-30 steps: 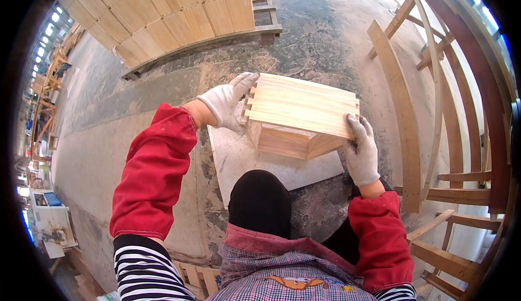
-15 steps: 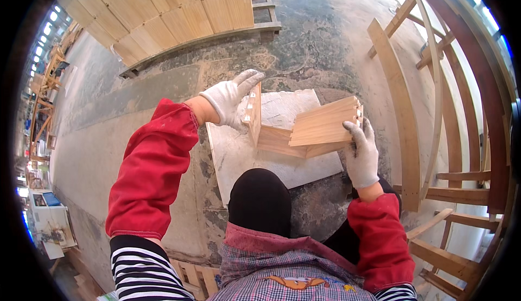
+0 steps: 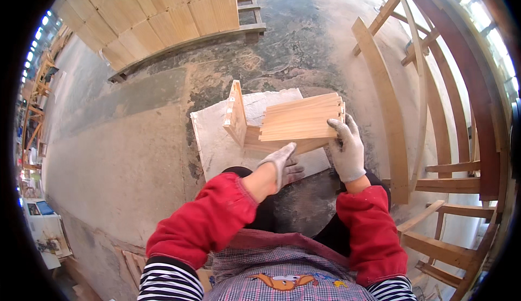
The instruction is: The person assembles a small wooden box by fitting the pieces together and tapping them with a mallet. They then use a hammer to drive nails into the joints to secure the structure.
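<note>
Gloved right hand is gripping the wooden box at frame centre over a pale slab; left hand, fingers open, is touching its near edge

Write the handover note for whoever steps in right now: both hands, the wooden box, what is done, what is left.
Left hand: gloved, open, at the near lower edge of the wooden box, gripping nothing clearly.
Right hand: gloved, fingers on the box's right near corner, steadying it.
Box: pale planks, tipped on the white slab on the concrete floor, one end panel standing upright at the left, the slatted face tilted up at the right.
Done: the box's sides are joined.
Left: cannot tell from this view which joints remain. Keep a hand on the box; it looks likely to tip if let go.
</note>
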Demonstrator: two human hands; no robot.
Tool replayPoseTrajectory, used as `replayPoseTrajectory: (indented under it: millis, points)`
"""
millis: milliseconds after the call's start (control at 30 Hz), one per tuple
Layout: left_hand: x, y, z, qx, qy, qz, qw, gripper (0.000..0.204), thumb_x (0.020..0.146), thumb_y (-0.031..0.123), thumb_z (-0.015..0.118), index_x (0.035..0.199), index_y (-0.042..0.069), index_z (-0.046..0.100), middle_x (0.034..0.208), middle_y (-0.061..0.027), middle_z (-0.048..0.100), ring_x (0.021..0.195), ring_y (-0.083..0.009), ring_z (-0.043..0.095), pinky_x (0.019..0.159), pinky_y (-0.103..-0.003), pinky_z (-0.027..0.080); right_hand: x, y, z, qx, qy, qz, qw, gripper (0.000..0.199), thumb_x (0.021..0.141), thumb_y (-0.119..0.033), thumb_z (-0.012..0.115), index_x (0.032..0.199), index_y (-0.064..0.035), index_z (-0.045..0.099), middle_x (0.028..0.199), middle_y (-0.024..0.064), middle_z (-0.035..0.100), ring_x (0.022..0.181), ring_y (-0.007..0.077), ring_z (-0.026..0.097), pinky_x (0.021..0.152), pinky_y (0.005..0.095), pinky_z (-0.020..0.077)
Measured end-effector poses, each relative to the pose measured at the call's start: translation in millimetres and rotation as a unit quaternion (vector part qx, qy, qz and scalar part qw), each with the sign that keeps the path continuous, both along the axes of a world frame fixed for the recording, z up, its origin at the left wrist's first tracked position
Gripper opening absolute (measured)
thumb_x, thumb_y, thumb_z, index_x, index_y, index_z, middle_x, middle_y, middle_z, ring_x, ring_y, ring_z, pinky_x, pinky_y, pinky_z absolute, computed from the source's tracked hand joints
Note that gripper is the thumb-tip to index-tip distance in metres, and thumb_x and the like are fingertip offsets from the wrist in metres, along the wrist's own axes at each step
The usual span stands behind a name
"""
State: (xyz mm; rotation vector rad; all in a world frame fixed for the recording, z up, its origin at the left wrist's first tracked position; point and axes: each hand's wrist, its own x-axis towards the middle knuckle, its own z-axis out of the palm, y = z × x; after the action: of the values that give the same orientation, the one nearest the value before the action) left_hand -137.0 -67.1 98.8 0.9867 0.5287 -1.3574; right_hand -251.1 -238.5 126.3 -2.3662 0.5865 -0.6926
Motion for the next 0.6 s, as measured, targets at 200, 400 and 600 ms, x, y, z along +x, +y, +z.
replayPoseTrajectory:
  millis: [200, 400, 600]
  points:
    - [-2, -55, -57, -0.069, 0.051, 0.258, 0.962, 0.031, 0.097, 0.027, 0.068, 0.116, 0.004, 0.059, 0.106, -0.0133, 0.065, 0.094, -0.0331, 0.068, 0.091, -0.047, 0.06, -7, 4, 1, 0.015, 0.004, -0.006, 1.0, 0.051, 0.08, 0.008, 0.065, 0.125, -0.0168, 0.066, 0.145, 0.0275, 0.048, 0.123, 0.044, 0.058, 0.098, 0.0414, 0.0529]
    - [-18, -59, 7, -0.108, -0.088, 0.244, 0.96, 0.025, 0.094, 0.013, 0.072, 0.115, 0.007, 0.058, 0.107, -0.0088, 0.066, 0.097, -0.0275, 0.069, 0.084, -0.042, 0.063, -23, -13, -3, 0.0, 0.0, -0.02, 1.0, 0.057, 0.076, 0.01, 0.065, 0.128, -0.0116, 0.054, 0.143, 0.0245, 0.047, 0.13, 0.0436, 0.051, 0.104, 0.0439, 0.0477]
    - [-22, -52, 29, -0.105, -0.157, 0.254, 0.949, 0.037, 0.092, 0.008, 0.074, 0.122, 0.008, 0.052, 0.114, -0.0089, 0.062, 0.101, -0.0263, 0.066, 0.085, -0.041, 0.062, -24, -10, -5, 0.041, -0.036, 0.012, 0.998, 0.053, 0.08, 0.005, 0.068, 0.128, -0.0097, 0.054, 0.142, 0.0243, 0.047, 0.131, 0.0436, 0.049, 0.105, 0.044, 0.0466]
